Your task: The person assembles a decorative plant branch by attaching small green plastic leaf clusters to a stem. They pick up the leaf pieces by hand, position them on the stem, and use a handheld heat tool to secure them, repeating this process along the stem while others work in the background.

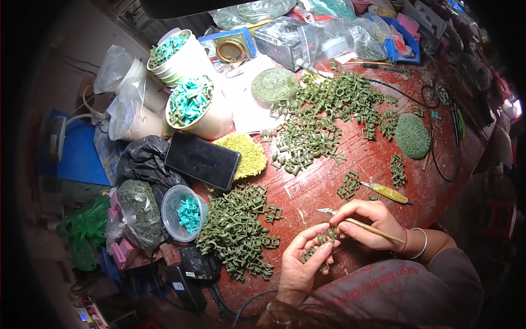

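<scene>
My left hand [304, 257] is closed around some small dark-green moulded pieces [327, 236] that look like wax, held between thumb and fingers. My right hand [372, 219] grips a slim craft knife [378, 231] with a wooden handle, and its pointed metal tip sticks out to the left, above the pieces. The fingertips of both hands nearly meet around the pieces. Just beyond my right hand lies a yellow-handled tool [388, 193], beside a small cluster of green pieces [349, 185]. A large heap of green pieces [235, 230] lies to the left of my left hand.
Farther back on the red table [307, 192], more green pieces [350, 98] spread around a round green block [274, 86]. A black phone [203, 160] rests on a yellow sponge-like pad [244, 155]. Left stand a clear tub [171, 215] and a white bucket [212, 122] holding turquoise bits.
</scene>
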The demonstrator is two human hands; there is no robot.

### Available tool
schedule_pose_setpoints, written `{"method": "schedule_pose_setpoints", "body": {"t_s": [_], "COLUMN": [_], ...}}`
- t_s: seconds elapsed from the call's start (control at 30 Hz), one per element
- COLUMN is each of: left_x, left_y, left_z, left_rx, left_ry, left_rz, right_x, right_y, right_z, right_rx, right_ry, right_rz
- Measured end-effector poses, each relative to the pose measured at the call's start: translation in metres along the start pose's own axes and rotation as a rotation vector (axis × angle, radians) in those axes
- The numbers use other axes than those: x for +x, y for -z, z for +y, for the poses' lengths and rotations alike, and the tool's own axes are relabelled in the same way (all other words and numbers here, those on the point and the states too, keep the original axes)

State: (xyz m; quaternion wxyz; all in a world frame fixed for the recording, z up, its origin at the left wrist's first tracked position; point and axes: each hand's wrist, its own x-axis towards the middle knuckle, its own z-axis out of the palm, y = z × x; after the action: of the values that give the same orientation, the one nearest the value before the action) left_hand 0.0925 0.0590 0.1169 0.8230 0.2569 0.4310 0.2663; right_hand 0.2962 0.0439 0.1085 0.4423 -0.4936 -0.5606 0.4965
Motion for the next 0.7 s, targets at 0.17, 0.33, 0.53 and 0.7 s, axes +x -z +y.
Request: {"method": "schedule_pose_setpoints", "body": {"t_s": [0.17, 0.33, 0.53, 0.7], "left_x": [0.001, 0.0, 0.0, 0.0], "left_y": [0.002, 0.001, 0.0, 0.004], "left_z": [-0.002, -0.002, -0.003, -0.011], "left_rx": [-0.006, 0.003, 0.012, 0.248], "left_ry": [-0.007, -0.034, -0.037, -0.212], "left_rz": [-0.013, -0.032, -0.008, 0.056], "right_x": [0.001, -0.001, -0.001, 0.001], "right_y": [0.001, 0.0, -0.005, -0.003], "right_z": [-0.002, -0.003, -0.001, -0.004], "right_rx": [0.008, -0.192, -0.354, -0.262], "right_ry": [0.003, 0.147, 0.422, 0.432], "right_rz": [0.0, 0.015, 0.064, 0.063]}}
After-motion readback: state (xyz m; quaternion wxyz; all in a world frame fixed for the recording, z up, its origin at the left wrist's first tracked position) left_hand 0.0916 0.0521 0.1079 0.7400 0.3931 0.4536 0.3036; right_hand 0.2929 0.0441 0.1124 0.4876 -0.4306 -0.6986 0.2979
